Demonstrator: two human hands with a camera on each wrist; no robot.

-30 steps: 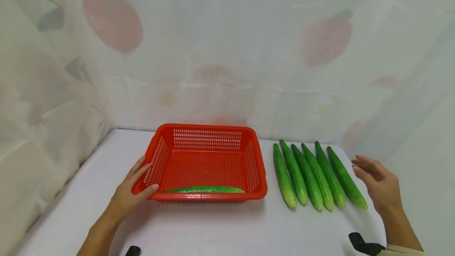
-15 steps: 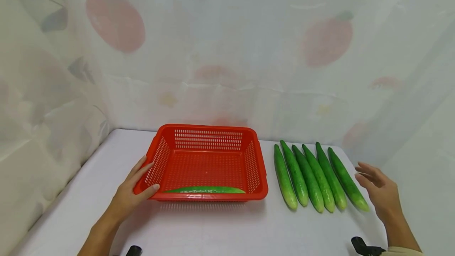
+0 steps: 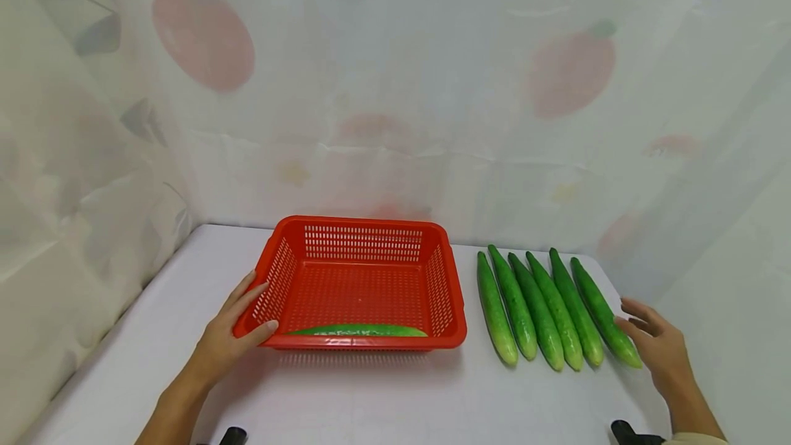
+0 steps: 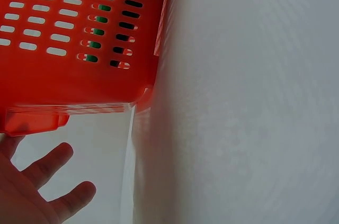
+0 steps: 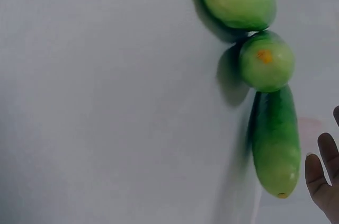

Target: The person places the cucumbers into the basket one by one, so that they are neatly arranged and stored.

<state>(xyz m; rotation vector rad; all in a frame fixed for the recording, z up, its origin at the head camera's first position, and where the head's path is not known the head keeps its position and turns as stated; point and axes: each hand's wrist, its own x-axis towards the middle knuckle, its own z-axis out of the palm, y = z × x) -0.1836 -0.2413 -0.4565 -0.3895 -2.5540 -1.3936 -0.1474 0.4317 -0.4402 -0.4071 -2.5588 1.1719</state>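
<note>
A red plastic basket stands on the table, with one cucumber lying inside along its front wall. My left hand rests at the basket's left rim, thumb at the front corner. In the left wrist view its fingers are spread and fairly straight beside the basket's lip. To the right of the basket several green cucumbers lie side by side. Close beside the rightmost cucumber is my right hand, its fingers loosely bent and holding nothing. In the right wrist view a gap separates the fingertips from that cucumber.
The table has a white cover. Behind it hangs a pale curtain with a fruit print, and another sheet runs along the left side. Dark wrist mounts show at the bottom edge.
My right hand has come down and slightly toward me, nearer the front end of the rightmost cucumber. The left hand and the basket hold their places.
</note>
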